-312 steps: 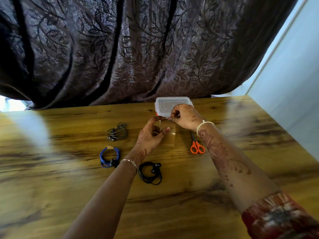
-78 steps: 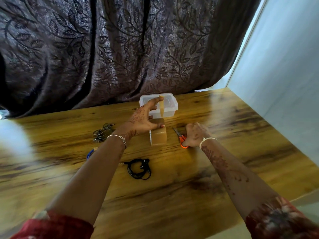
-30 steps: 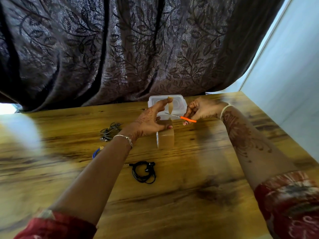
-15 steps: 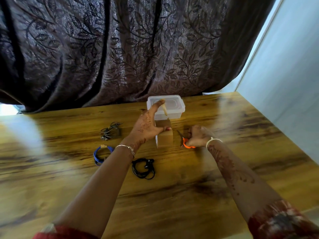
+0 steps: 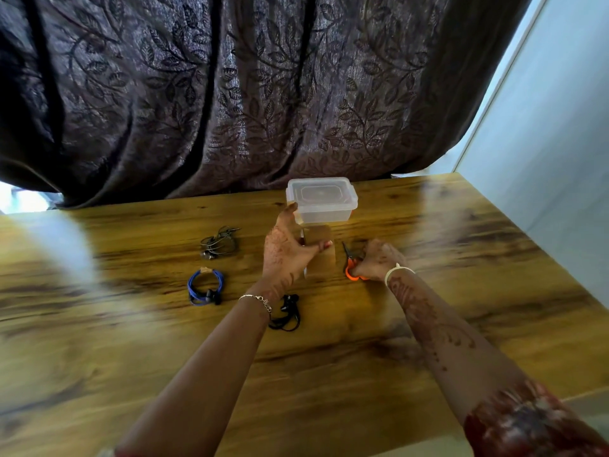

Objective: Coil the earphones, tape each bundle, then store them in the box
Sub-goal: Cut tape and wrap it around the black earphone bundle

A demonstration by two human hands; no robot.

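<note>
My left hand [image 5: 285, 250] grips the brown tape roll [image 5: 321, 258], which stands on edge on the table, with my thumb across it. My index finger points up beside the box, and a short strip of tape seems to hang from it. My right hand [image 5: 375, 260] lies to the right of the roll, fingers curled round the orange scissors [image 5: 350, 262], which rest on the table. The clear plastic box [image 5: 321, 201] stands behind the roll with its lid on. Blue earphones [image 5: 205, 286] lie coiled and taped. Grey earphones [image 5: 219, 244] and black earphones [image 5: 287, 314] are coiled, the black partly behind my left wrist.
Everything lies on a wooden table [image 5: 329, 374]. A dark leaf-patterned curtain [image 5: 247, 94] hangs along its far edge and a pale wall [image 5: 543, 143] runs past its right edge.
My right hand has brought the scissors down from the raised tape strip to the table right of the roll. My left hand has stayed on the roll.
</note>
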